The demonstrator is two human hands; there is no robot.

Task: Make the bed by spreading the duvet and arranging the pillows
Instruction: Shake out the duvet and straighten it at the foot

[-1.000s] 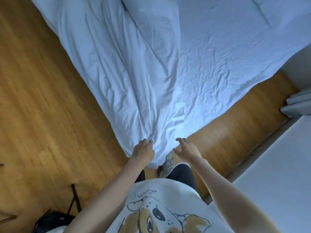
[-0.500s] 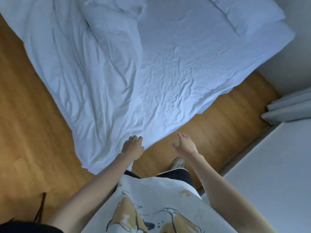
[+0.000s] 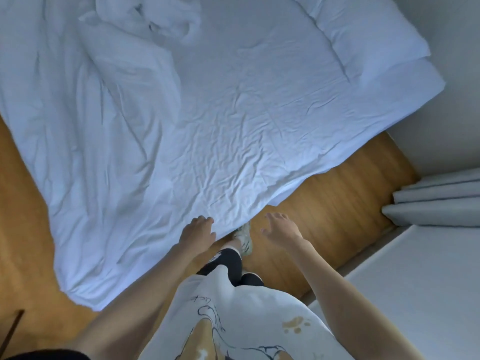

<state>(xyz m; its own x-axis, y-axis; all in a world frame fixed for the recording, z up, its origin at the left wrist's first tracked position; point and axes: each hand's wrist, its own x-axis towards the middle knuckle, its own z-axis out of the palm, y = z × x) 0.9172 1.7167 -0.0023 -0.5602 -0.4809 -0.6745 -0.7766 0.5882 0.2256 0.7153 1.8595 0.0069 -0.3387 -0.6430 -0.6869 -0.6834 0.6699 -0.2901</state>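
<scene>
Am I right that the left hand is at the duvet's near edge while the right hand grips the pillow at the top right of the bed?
Not quite. The left hand is at the duvet's near edge, but the right hand grips nothing: the head view shows it over the wooden floor with fingers spread, far from the pillow at the top right.

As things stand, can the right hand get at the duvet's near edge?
Probably yes. The right hand hovers open over bare floor just right of the duvet edge, and nothing lies between them. The left hand already rests at that edge.
</scene>
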